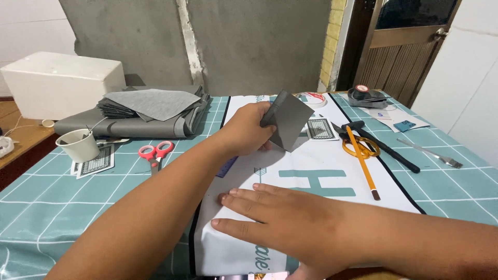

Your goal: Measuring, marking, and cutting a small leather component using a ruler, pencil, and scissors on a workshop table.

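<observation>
Left hand (pixel 248 130) closed on folded grey sheet (pixel 289 120), lifted; right hand (pixel 270 220) flat, fingers spread, pressing white banner (pixel 332 171) on tabletop (pixel 52 202).

1. Two pairs of scissors: one with red handles (pixel 154 153), one with yellow handles (pixel 360 148).
2. Two hands: left hand (pixel 248 130), right hand (pixel 270 218).
3. One paper cup (pixel 79 145).
4. One white foam box (pixel 62 83).
5. One pencil (pixel 361 162).
6. Two patterned cards (pixel 96 162) (pixel 320 128).
7. One grey folded piece (pixel 288 120).
</observation>
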